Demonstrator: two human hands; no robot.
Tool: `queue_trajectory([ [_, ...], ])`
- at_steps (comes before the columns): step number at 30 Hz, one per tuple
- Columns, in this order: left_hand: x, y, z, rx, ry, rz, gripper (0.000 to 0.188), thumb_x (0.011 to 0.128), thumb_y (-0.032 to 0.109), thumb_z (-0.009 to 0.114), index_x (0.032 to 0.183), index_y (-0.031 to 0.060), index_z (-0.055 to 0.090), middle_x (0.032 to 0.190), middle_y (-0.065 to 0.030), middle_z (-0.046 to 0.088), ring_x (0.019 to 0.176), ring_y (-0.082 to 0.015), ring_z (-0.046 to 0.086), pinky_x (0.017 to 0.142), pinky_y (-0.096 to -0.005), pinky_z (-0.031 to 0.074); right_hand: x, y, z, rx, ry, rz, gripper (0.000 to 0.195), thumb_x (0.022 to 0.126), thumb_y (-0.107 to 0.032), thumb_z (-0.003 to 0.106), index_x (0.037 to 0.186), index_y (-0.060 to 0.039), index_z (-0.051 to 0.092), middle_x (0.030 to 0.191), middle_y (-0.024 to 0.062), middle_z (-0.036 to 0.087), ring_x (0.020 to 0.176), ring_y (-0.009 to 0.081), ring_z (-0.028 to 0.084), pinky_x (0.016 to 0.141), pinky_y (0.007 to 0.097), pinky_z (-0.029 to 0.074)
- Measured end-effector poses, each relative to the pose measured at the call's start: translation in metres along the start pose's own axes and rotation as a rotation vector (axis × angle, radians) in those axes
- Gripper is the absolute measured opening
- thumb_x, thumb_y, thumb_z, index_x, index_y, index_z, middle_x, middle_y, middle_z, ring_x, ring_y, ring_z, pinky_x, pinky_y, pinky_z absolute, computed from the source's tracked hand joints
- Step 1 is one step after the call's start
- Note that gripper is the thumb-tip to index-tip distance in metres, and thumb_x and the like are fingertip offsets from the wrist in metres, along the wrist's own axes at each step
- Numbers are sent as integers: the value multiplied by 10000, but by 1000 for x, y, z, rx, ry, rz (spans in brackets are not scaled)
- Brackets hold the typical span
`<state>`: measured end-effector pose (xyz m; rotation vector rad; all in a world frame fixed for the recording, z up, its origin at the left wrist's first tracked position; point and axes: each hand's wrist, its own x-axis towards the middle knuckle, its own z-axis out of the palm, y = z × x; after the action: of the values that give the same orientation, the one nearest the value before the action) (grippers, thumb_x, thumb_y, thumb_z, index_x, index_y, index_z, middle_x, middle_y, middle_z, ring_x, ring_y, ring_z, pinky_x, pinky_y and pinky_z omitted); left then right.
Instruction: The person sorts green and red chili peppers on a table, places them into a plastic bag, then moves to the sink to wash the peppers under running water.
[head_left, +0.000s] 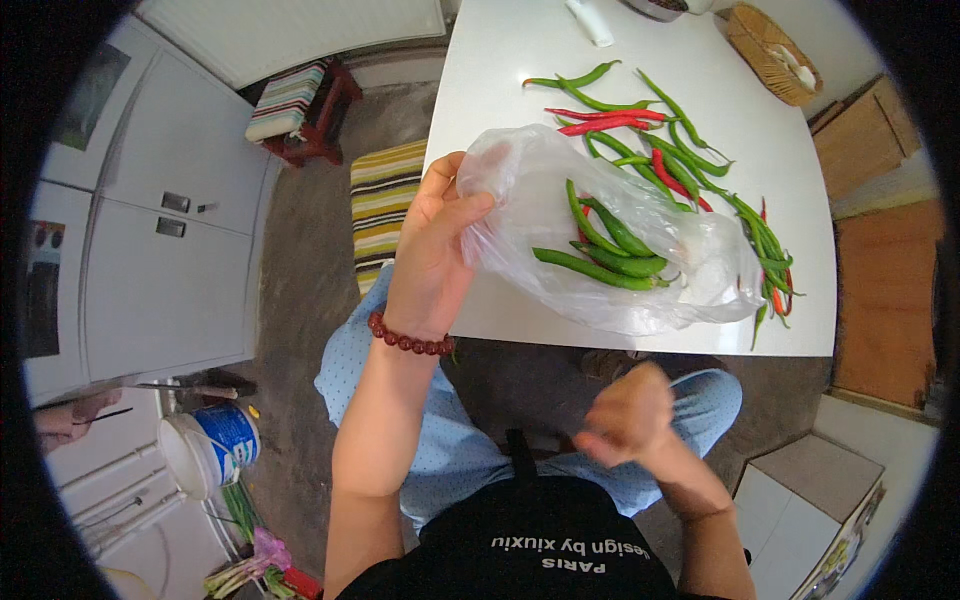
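My left hand (442, 240), with a red bead bracelet at the wrist, grips the rim of a clear plastic bag (517, 202) over the near left part of the white table. Several green chili peppers (600, 266) and a bit of red lie within the bag. Beyond and to the right, more green chili peppers (690, 161) and red chili peppers (615, 124) are spread on the tabletop. My right hand (630, 416) is over my lap, below the table's edge, blurred, with its fingers curled; whether it holds anything is unclear.
The white table (495, 82) also bears a white tube (590, 22), a metal bowl (660, 7) and a wicker basket (772, 52). A stool (300, 112) and striped mat (386, 210) are to the left. A white bucket (202, 450) and green onions (240, 510) are at lower left.
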<state>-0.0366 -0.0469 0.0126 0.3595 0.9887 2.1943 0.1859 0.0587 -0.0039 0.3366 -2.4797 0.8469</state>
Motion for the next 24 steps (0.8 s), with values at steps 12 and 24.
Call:
queue_trajectory([
  [12,-48,75,-47,390,315,585,445,846,165,503,1262,83,368,1323,-104,354,1112,-179,434,915,-319,363,-22,28,94,2,-204,-124,203,692,-170,580,888,-138,621,864,5,613,652,121,558,570,250,409],
  [24,-233,-201,-352,1124,960,-383,139,817,35,536,954,52,553,908,-41,560,802,-131,525,706,-271,443,31,40,89,-586,-161,292,717,627,-470,738,1122,-33,458,1242,257,324,1130,396,335,926,521,272],
])
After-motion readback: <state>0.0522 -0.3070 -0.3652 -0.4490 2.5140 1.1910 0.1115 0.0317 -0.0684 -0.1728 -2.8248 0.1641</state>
